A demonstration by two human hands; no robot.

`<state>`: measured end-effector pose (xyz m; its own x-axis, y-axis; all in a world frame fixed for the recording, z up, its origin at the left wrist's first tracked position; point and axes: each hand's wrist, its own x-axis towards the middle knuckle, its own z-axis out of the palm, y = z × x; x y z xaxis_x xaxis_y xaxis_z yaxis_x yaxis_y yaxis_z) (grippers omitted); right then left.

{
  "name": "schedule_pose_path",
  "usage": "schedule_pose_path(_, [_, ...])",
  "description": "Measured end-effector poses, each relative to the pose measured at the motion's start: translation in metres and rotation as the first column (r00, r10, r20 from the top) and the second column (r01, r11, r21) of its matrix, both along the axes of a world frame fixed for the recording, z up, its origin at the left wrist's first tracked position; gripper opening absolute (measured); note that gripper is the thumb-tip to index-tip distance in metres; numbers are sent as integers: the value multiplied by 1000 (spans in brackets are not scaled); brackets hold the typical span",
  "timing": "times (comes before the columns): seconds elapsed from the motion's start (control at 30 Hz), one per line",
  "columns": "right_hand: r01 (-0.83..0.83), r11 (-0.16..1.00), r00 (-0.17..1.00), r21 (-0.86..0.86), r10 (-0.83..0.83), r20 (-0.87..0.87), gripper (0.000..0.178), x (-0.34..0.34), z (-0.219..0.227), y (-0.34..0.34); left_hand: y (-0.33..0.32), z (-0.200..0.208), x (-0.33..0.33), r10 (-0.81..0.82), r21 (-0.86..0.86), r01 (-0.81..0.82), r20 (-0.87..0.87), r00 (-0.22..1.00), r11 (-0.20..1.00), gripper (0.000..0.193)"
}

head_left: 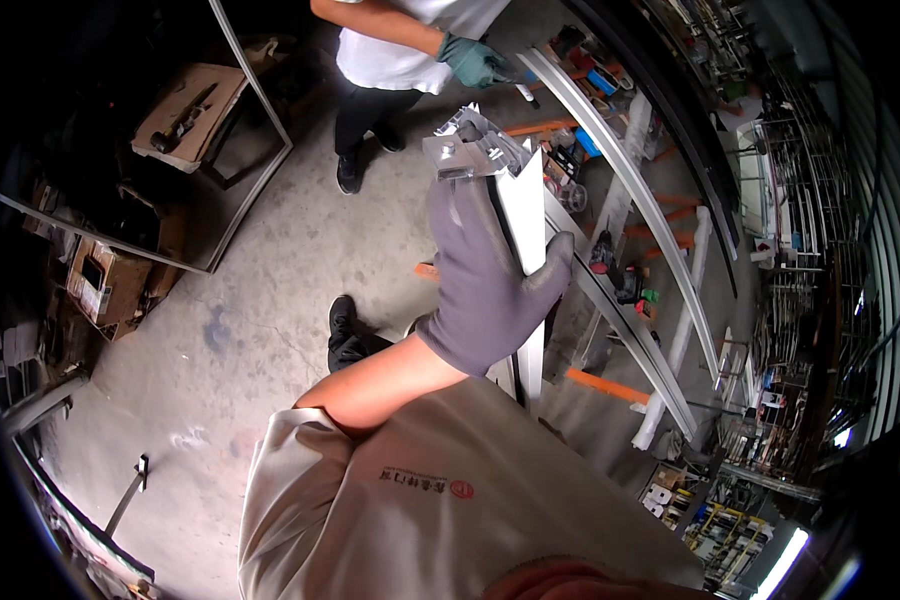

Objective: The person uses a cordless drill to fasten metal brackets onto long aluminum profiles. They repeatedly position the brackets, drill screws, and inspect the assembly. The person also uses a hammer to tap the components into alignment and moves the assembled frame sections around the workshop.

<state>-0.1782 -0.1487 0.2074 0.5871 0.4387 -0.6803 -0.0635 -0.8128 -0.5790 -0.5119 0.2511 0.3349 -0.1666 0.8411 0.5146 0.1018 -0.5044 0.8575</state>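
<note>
My left hand (pixel 485 275), in a grey-purple work glove, is wrapped round a long white metal profile (pixel 522 215). The thumb lies over its right side and the fingers lie along the left. The profile is tilted lengthwise, with its cut end (pixel 477 145) pointing up and away from me. That end is silvery, with hollow chambers and thin walls. Lower down, the profile passes beyond my wrist and shirt. My right hand is not in view.
Ahead stands a co-worker in a white shirt (pixel 385 62), a green-gloved hand (pixel 470 62) holding a small tool. Long profiles (pixel 635 185) lie to the right on orange supports (pixel 608 386), among tools. A metal frame (pixel 255 190) and a cardboard-topped table (pixel 192 112) stand at left.
</note>
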Motion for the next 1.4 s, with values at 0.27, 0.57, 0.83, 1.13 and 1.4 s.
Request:
schedule_pose_path(0.27, [-28, 1000, 995, 4, 28, -91, 65, 12, -5, 18, 24, 3, -35, -50, -169, 117, 358, 932, 979, 84])
schedule_pose_path(0.57, [-1, 919, 973, 395, 92, -211, 74, 138, -24, 67, 83, -41, -91, -32, -74, 338, 954, 299, 938, 38])
schedule_pose_path(0.83, [164, 697, 986, 698, -95, -136, 75, 142, -23, 118, 83, -64, -103, -144, 68, 366, 972, 186, 928, 23])
schedule_pose_path(1.13, [-788, 602, 236, 130, 101, 966, 74, 76, 87, 169, 105, -90, -88, 110, -326, 426, 883, 456, 844, 83])
schedule_pose_path(1.4, [-734, 152, 540, 662, 721, 434, 61, -113, 180, 320, 119, -198, -58, -160, -349, 554, 722, 673, 756, 74])
